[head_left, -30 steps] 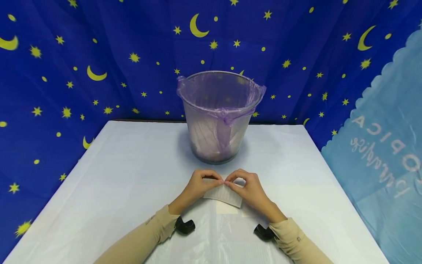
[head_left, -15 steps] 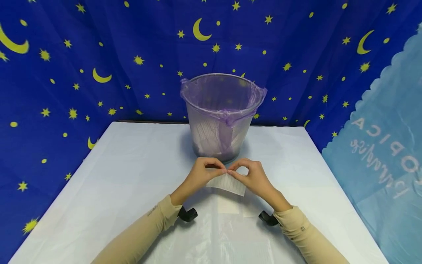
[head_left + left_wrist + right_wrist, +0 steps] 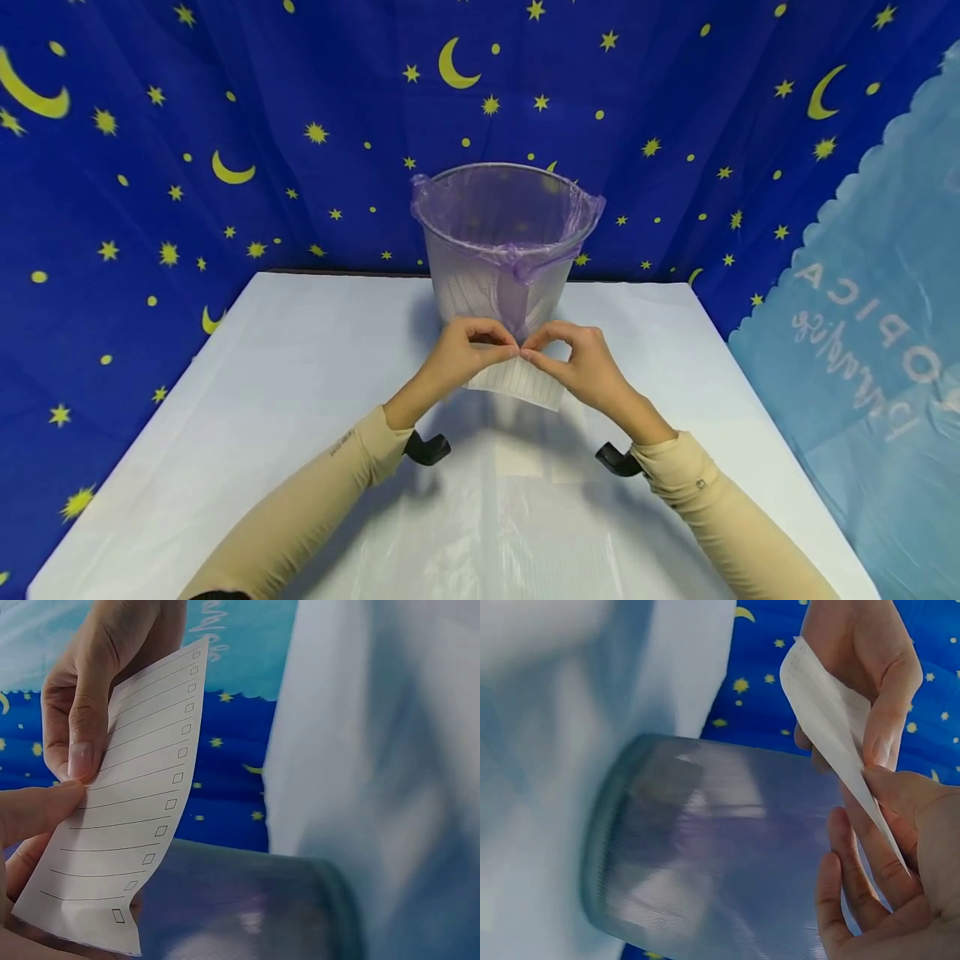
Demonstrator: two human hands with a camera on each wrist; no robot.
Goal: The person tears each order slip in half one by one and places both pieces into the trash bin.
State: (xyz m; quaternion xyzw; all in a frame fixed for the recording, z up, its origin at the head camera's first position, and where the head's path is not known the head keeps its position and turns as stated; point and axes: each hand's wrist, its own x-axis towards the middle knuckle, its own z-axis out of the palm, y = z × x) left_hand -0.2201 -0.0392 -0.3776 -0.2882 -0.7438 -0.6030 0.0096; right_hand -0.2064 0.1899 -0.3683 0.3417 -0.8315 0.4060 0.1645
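Observation:
A lined paper checklist hangs in front of the bin, its upper edge pinched at the middle between both hands. My left hand grips it by thumb and fingers from one side. Fingertips almost touching those, my right hand pinches the same edge. Ruled lines and a column of small boxes show on the paper slip in the left wrist view. From the right wrist view its plain back is seen, slightly bent. Behind the hands stands a mesh wastebasket with a purple liner over its rim.
Two pale paper pieces lie on the white table, near a shiny clear plastic sheet. Black curved pieces sit at both wrists. A starry blue curtain closes off the back; a light blue cloth hangs right.
Both hands have lifted the paper up and away from the person, toward the bin. Their pinch on its edge stays the same. The pale pieces beneath are more exposed.

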